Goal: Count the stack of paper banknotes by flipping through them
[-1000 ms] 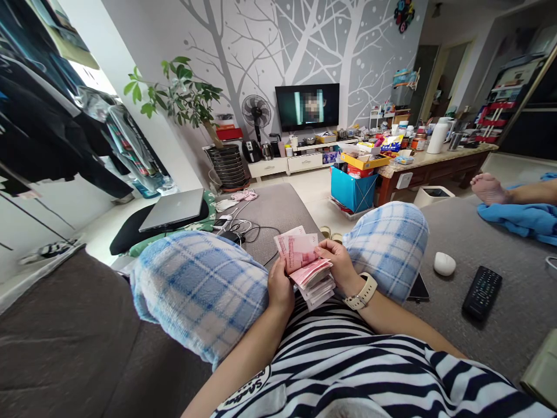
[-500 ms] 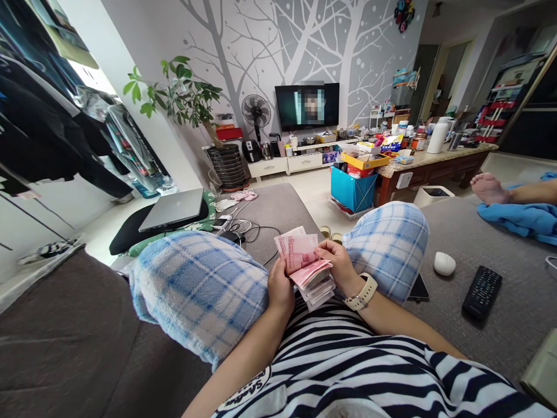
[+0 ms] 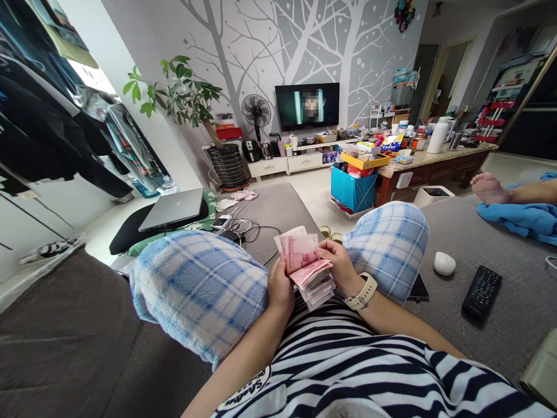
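A bundle of red-and-white banknotes [image 3: 314,277] is held between my hands, above my lap. My left hand [image 3: 281,285] grips the bundle's left side, its fingers mostly hidden behind the notes. The upper banknotes [image 3: 299,248] are fanned away from the rest and stand tilted toward the far side. My right hand [image 3: 342,264] is closed at the right edge of these upper notes, thumb and finger pinching them. Lower down, the folded ends of the bundle hang loosely in layers toward my striped shirt. A pale watch [image 3: 363,292] sits on my right wrist.
To my right on the grey sofa lie a white mouse [image 3: 444,263], a black remote [image 3: 481,292] and a dark phone [image 3: 418,289]. A laptop [image 3: 172,210] and tangled cables [image 3: 250,230] are at left. Another person's foot [image 3: 489,189] rests at far right.
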Motion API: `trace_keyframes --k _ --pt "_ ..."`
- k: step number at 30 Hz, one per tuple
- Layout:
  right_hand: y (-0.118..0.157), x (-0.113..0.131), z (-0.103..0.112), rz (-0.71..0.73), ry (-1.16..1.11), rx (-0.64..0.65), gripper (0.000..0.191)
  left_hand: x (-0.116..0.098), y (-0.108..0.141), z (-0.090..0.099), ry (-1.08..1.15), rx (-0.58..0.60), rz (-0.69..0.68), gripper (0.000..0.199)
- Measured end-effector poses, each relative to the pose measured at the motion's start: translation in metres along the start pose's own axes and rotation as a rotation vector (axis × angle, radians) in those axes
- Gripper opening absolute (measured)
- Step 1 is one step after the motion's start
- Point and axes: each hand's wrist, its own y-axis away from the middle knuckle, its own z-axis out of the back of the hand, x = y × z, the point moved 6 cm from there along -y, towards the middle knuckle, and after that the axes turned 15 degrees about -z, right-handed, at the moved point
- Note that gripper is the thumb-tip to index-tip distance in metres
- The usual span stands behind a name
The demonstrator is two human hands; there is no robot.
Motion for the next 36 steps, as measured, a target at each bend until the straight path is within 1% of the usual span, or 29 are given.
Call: trace_keyframes --k 8,14,17,20,22,24,25,26,28,31,33,34,36 --pt "-0.001 0.000 0.000 0.012 -0.012 0.008 0.025 -0.001 0.001 -0.003 0.038 -0.003 0.014 0.026" --pt "-0.001 0.002 -0.003 0.008 -0.027 0.013 0.024 -0.008 0.002 -0.005 0.035 -0.002 0.026 0.022" --pt "0.003 0.008 -0.005 0.031 -0.025 0.031 0.030 -0.016 0.003 -0.010 0.063 0.013 0.015 0.022" --pt "0.008 0.019 -0.008 0.036 -0.024 0.095 0.039 -0.023 0.001 -0.015 0.130 0.027 0.040 0.025" --pt "0.012 0.034 -0.009 0.055 0.003 0.157 0.045 -0.029 -0.003 -0.020 0.186 0.034 0.057 0.029" --pt "0.014 0.055 -0.012 0.098 0.109 0.222 0.050 -0.037 -0.010 -0.024 0.209 0.032 0.043 0.031" --pt "0.014 0.068 -0.014 0.124 0.190 0.263 0.049 -0.043 -0.015 -0.026 0.203 0.027 0.021 0.030" --pt "0.012 0.083 -0.018 0.152 0.275 0.307 0.046 -0.051 -0.022 -0.030 0.196 0.047 -0.001 0.029" --pt "0.004 0.117 -0.025 0.252 0.460 0.348 0.041 -0.068 -0.039 -0.040 0.169 0.075 -0.071 0.025" --pt "-0.026 0.167 -0.037 0.342 0.730 0.318 0.036 -0.095 -0.072 -0.062 0.113 0.125 -0.164 0.024" --pt "-0.055 0.193 -0.039 0.373 0.870 0.211 0.036 -0.108 -0.096 -0.077 0.071 0.133 -0.223 0.021" --pt "-0.070 0.202 -0.039 0.378 0.912 0.160 0.037 -0.111 -0.107 -0.084 0.063 0.122 -0.230 0.022" --pt "-0.097 0.210 -0.036 0.395 0.945 0.081 0.037 -0.109 -0.126 -0.096 0.045 0.133 -0.201 0.023"
